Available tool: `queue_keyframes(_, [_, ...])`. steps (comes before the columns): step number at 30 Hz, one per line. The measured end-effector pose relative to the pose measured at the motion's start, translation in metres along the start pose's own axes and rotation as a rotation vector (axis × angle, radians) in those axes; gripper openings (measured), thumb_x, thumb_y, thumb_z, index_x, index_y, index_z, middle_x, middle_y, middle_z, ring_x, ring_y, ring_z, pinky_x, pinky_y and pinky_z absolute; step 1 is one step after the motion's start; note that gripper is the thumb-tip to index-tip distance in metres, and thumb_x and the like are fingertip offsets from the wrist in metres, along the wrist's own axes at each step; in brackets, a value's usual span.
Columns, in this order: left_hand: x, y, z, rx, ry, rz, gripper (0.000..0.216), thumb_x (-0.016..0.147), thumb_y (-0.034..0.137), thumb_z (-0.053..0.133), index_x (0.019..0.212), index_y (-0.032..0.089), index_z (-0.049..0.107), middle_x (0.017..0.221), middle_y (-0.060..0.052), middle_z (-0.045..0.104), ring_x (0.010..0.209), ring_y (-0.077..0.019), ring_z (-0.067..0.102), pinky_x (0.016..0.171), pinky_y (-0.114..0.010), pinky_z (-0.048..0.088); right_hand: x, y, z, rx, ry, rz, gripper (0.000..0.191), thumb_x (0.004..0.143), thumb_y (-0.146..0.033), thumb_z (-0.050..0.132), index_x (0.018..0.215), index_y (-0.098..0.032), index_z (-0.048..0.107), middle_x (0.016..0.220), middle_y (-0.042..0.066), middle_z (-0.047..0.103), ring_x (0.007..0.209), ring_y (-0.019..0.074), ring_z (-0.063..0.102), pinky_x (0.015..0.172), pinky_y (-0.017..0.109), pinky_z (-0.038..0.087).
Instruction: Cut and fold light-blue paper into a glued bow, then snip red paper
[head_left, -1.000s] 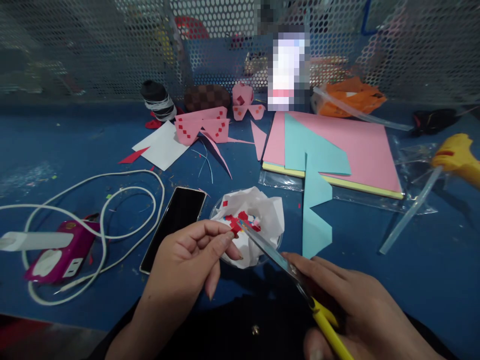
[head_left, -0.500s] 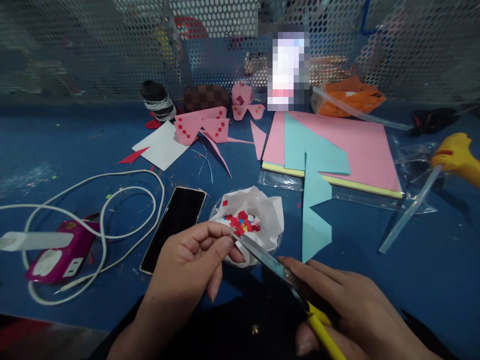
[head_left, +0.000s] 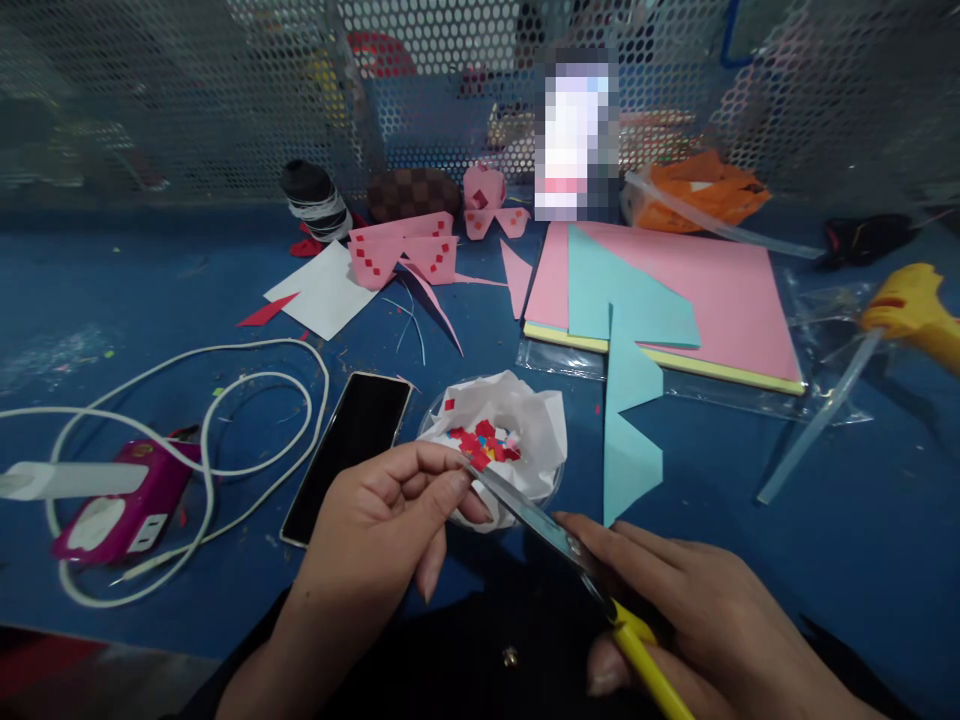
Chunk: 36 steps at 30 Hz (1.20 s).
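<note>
My right hand (head_left: 697, 610) is closed around scissors (head_left: 536, 520) with yellow handles. Their blades point up and left, and the tips meet the fingertips of my left hand (head_left: 397, 510). Thumb and forefinger of that left hand are pinched together; whatever lies between them is too small to make out. Just beyond the fingers stands a round bowl lined with white paper (head_left: 546, 425), with small red, blue and white paper bits (head_left: 484, 440) inside. A light-blue cut paper strip (head_left: 634, 450) with a notched edge lies right of the bowl.
A black phone (head_left: 352, 440), a white cable (head_left: 259, 345) and a purple device (head_left: 124, 515) lie left. Pink paper cut-outs (head_left: 367, 262) stand behind. Stacked pink sheets (head_left: 735, 300) lie back right, near a yellow glue gun (head_left: 911, 310). Perforated metal (head_left: 442, 110) walls the back.
Both hands and the scissors stay almost still. The dark shape behind the mesh above the blurred screen has shifted; nothing on the table has visibly moved.
</note>
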<state>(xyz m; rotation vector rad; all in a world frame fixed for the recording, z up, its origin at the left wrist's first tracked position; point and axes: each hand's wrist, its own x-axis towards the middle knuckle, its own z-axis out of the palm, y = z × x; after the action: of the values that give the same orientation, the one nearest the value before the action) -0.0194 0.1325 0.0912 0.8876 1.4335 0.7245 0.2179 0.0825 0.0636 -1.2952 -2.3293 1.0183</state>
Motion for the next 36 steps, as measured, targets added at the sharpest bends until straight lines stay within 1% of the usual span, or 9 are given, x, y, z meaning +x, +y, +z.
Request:
queue_keyframes(6, [-0.0039, 0.0029, 0.0011, 0.056, 0.014, 0.007, 0.016, 0.085, 0.031, 0.064, 0.076, 0.018, 0.067, 0.035, 0.010, 0.043, 0.028, -0.0030, 0.035, 0.035, -0.014, 0.023, 0.0001, -0.0004, 0.0031, 0.011, -0.022, 0.002, 0.049, 0.095, -0.034, 0.051, 0.137, -0.010, 0.053, 0.095, 0.013, 0.074, 0.073, 0.0228, 0.072, 0.057, 0.028, 0.057])
queue_keyframes(12, [-0.0017, 0.0047, 0.0023, 0.072, 0.026, 0.016, 0.017, 0.084, 0.032, 0.064, 0.075, 0.018, 0.067, 0.058, 0.002, 0.066, 0.028, -0.0010, 0.038, 0.034, -0.016, 0.024, -0.0001, -0.0019, -0.0004, 0.056, -0.032, 0.039, 0.049, 0.091, -0.027, 0.057, 0.137, -0.011, 0.054, 0.093, 0.011, 0.075, 0.072, 0.0236, 0.073, 0.057, 0.029, 0.058])
queue_keyframes(18, [-0.0018, 0.0041, 0.0012, 0.080, 0.027, 0.009, 0.016, 0.084, 0.031, 0.064, 0.075, 0.018, 0.066, 0.056, 0.003, 0.064, 0.028, -0.0006, 0.038, 0.034, -0.015, 0.023, 0.0003, -0.0027, -0.0003, 0.041, -0.034, 0.050, 0.050, 0.090, -0.025, 0.058, 0.137, -0.011, 0.054, 0.095, 0.012, 0.074, 0.075, 0.0239, 0.073, 0.059, 0.029, 0.059])
queue_keyframes(23, [-0.0019, 0.0041, 0.0019, 0.060, 0.017, 0.000, 0.018, 0.083, 0.034, 0.065, 0.076, 0.017, 0.066, 0.066, 0.000, 0.070, 0.028, 0.0000, 0.038, 0.032, -0.015, 0.022, -0.0006, -0.0039, -0.0009, 0.054, -0.040, 0.060, 0.048, 0.091, -0.028, 0.057, 0.137, -0.012, 0.055, 0.094, 0.011, 0.075, 0.075, 0.0232, 0.073, 0.059, 0.028, 0.059])
queue_keyframes(27, [-0.0022, 0.0053, 0.0022, 0.045, 0.054, 0.019, 0.016, 0.082, 0.032, 0.066, 0.077, 0.017, 0.067, 0.065, 0.001, 0.069, 0.029, -0.0003, 0.039, 0.034, -0.015, 0.023, 0.0014, -0.0039, -0.0008, 0.142, 0.047, 0.081, 0.043, 0.093, -0.041, 0.058, 0.130, -0.018, 0.060, 0.088, 0.006, 0.074, 0.068, 0.0183, 0.071, 0.056, 0.023, 0.057])
queue_keyframes(30, [-0.0030, 0.0047, -0.0018, 0.013, 0.076, 0.042, 0.014, 0.081, 0.030, 0.068, 0.079, 0.017, 0.067, 0.066, 0.000, 0.069, 0.031, -0.0005, 0.040, 0.035, -0.015, 0.025, 0.0012, -0.0010, 0.0010, 0.256, 0.211, 0.078, 0.046, 0.088, -0.053, 0.063, 0.125, -0.025, 0.061, 0.075, -0.001, 0.070, 0.056, 0.0129, 0.064, 0.049, 0.018, 0.052])
queue_keyframes(32, [-0.0041, 0.0037, -0.0050, 0.006, 0.093, 0.052, 0.014, 0.081, 0.030, 0.068, 0.078, 0.016, 0.067, 0.067, -0.001, 0.070, 0.032, -0.0009, 0.040, 0.035, -0.015, 0.024, -0.0001, 0.0013, 0.0023, 0.314, 0.308, 0.078, 0.045, 0.085, -0.050, 0.068, 0.125, -0.030, 0.061, 0.067, -0.005, 0.065, 0.049, 0.0100, 0.059, 0.045, 0.015, 0.047])
queue_keyframes(34, [-0.0055, 0.0032, -0.0067, 0.005, 0.109, 0.055, 0.014, 0.080, 0.030, 0.067, 0.079, 0.016, 0.067, 0.068, -0.001, 0.071, 0.033, -0.0017, 0.040, 0.035, -0.016, 0.024, -0.0010, 0.0021, 0.0023, 0.368, 0.318, 0.106, 0.044, 0.083, -0.047, 0.072, 0.123, -0.031, 0.063, 0.064, -0.007, 0.061, 0.046, 0.0088, 0.054, 0.044, 0.014, 0.045])
queue_keyframes(36, [-0.0069, 0.0036, -0.0062, 0.009, 0.126, 0.047, 0.015, 0.080, 0.031, 0.067, 0.085, 0.017, 0.067, 0.068, -0.001, 0.071, 0.033, -0.0022, 0.040, 0.035, -0.017, 0.024, -0.0007, 0.0009, 0.0004, 0.414, 0.237, 0.154, 0.046, 0.082, -0.048, 0.072, 0.123, -0.029, 0.064, 0.065, -0.006, 0.060, 0.049, 0.0102, 0.054, 0.045, 0.016, 0.045])
